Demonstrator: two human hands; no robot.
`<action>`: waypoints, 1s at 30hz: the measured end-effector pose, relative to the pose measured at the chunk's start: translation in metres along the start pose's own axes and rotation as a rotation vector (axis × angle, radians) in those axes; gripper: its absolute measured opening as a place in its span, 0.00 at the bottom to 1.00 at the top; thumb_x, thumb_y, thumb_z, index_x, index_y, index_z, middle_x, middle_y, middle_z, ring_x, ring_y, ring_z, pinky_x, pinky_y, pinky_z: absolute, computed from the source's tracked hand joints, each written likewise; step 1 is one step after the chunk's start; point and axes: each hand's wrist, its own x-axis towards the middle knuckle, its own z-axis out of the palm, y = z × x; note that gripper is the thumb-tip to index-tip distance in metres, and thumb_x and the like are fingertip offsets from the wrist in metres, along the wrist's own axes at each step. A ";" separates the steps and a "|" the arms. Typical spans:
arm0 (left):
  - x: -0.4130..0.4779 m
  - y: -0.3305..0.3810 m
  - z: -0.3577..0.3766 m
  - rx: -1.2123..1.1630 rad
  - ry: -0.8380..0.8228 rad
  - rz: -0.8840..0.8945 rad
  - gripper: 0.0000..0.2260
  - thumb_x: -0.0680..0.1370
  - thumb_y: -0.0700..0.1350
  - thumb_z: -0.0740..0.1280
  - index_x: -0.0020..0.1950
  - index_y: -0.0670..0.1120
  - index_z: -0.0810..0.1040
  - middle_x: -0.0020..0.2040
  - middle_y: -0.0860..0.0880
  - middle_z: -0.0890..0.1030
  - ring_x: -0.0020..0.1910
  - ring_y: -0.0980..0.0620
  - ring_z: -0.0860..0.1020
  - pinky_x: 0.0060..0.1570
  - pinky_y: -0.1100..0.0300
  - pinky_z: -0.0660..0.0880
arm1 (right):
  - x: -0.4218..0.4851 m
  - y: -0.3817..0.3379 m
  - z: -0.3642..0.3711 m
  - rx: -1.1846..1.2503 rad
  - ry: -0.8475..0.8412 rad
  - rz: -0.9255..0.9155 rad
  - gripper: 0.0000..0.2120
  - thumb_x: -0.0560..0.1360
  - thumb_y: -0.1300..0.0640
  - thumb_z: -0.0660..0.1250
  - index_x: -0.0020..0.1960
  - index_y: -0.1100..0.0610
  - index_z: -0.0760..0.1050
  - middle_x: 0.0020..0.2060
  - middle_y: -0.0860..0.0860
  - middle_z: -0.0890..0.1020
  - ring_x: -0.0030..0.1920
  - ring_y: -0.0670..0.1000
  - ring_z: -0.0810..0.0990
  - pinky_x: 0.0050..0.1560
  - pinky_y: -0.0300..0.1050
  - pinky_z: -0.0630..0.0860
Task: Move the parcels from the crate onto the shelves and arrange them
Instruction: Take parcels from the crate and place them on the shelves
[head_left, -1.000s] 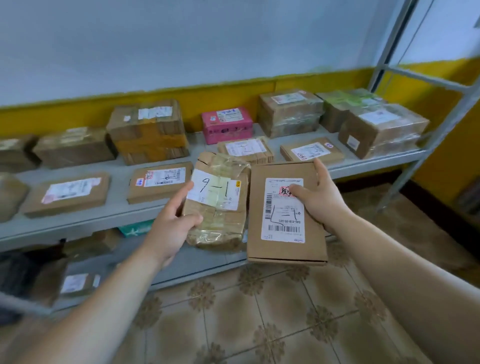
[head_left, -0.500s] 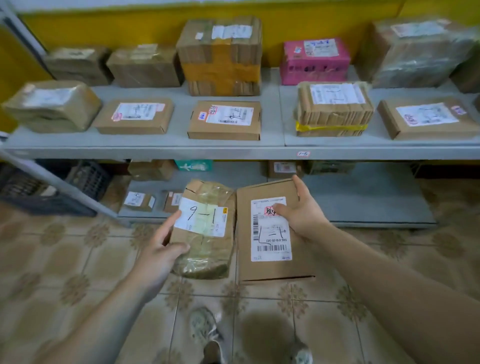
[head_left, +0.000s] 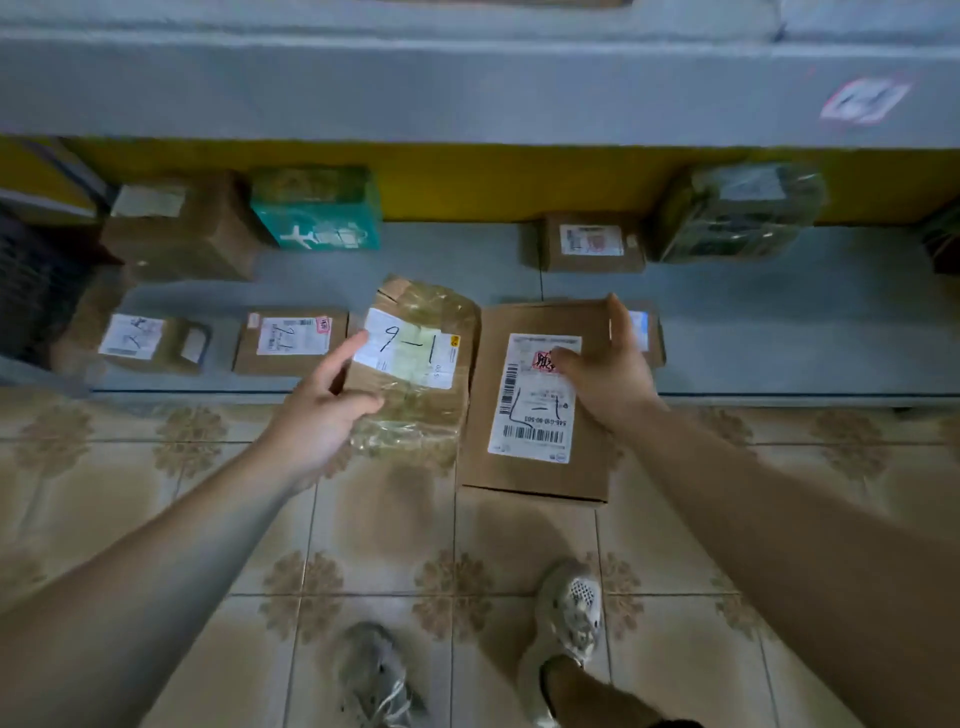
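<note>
My left hand grips a tape-wrapped brown parcel by its left edge; its white label reads "9-1". My right hand holds a flat cardboard parcel with a barcode label, thumb on the label and fingers round the right edge. Both parcels hang side by side over the front edge of the low grey shelf.
On the low shelf lie two labelled boxes at the front left, a brown box, a teal box, a small box and a dark wrapped parcel at the back. The upper shelf's edge runs overhead. A dark crate stands left. My feet are on the tiled floor.
The view has dropped from the upper shelf to the low shelf. Both hands have carried their parcels down and forward to the low shelf's front edge, grips unchanged.
</note>
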 end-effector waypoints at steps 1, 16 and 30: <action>0.026 -0.022 0.008 -0.015 0.000 -0.010 0.33 0.70 0.39 0.72 0.69 0.67 0.69 0.65 0.61 0.72 0.60 0.59 0.72 0.63 0.59 0.66 | 0.020 0.017 0.010 -0.011 0.000 -0.019 0.36 0.78 0.58 0.70 0.77 0.43 0.53 0.48 0.42 0.79 0.37 0.35 0.78 0.26 0.26 0.71; 0.263 -0.168 0.073 -0.172 0.023 0.139 0.33 0.76 0.28 0.60 0.74 0.57 0.66 0.56 0.55 0.80 0.49 0.54 0.81 0.35 0.62 0.79 | 0.215 0.137 0.096 -0.189 0.135 -0.393 0.43 0.78 0.52 0.70 0.80 0.41 0.44 0.77 0.50 0.62 0.36 0.41 0.73 0.41 0.37 0.73; 0.272 -0.150 0.084 0.471 0.134 0.168 0.32 0.78 0.44 0.69 0.78 0.55 0.58 0.68 0.47 0.72 0.50 0.52 0.76 0.47 0.62 0.70 | 0.248 0.135 0.005 -0.202 0.339 -0.273 0.40 0.78 0.51 0.68 0.81 0.48 0.47 0.74 0.51 0.69 0.67 0.55 0.74 0.63 0.47 0.71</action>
